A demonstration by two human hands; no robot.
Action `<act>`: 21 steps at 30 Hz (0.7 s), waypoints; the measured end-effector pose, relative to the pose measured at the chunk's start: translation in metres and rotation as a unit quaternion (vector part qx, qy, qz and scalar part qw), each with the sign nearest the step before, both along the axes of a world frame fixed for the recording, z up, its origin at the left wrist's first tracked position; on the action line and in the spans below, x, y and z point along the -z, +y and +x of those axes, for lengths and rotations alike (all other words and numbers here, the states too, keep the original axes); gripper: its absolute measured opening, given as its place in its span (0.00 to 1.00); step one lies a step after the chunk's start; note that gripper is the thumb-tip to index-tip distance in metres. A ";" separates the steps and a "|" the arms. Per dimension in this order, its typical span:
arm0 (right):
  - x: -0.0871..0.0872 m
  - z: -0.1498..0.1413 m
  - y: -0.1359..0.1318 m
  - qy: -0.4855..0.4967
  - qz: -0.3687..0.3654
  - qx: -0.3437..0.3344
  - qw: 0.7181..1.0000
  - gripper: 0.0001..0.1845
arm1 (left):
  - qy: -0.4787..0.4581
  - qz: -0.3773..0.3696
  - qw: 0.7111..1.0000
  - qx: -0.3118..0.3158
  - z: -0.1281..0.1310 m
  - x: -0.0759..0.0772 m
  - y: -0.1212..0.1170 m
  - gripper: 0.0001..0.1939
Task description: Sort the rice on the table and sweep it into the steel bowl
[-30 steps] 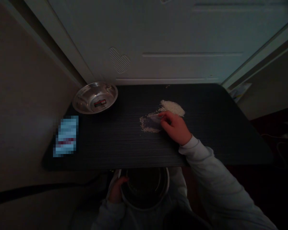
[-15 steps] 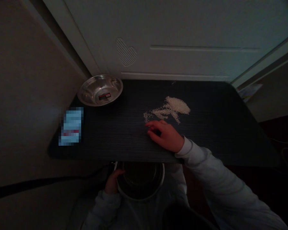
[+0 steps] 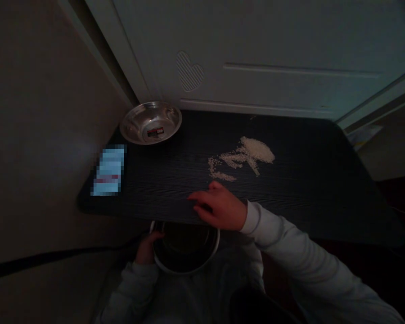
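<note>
Two hands are mine in the head view: my left hand (image 3: 146, 248) grips one round dark bowl (image 3: 185, 272) at its rim, below the near edge of the tabletop (image 3: 310, 184); my right hand (image 3: 219, 207) is at that edge, finger and thumb slightly apart, anything between them too dark to tell. One heap of white grains (image 3: 259, 150), with scattered trails leftward, lies right of centre. One steel basin (image 3: 151, 123) occupies the far left corner.

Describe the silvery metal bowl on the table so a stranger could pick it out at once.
Start at the pale panel with the raised heart, then the dark table against it. The silvery bowl stands at the table's far left corner. Its red-and-black label sets it apart from the dark-inside container in the left hand.
</note>
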State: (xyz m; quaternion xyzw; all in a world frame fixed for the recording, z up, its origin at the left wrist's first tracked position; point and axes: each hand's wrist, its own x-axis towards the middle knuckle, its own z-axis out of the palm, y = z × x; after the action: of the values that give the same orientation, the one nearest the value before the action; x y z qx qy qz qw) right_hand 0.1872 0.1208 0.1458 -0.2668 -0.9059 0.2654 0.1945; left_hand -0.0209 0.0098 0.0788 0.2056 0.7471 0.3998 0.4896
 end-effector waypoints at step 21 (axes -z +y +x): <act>0.005 0.001 -0.004 0.007 0.085 -0.014 0.996 0.16 | -0.063 -0.044 0.996 -0.046 0.000 0.071 -0.006 0.06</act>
State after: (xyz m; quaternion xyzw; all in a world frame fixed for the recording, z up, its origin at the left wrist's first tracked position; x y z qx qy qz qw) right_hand 0.1879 0.1173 0.1403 -0.2346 -0.9275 0.1920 0.2187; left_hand -0.0206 0.0039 0.0082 0.1237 0.7403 0.4011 0.5252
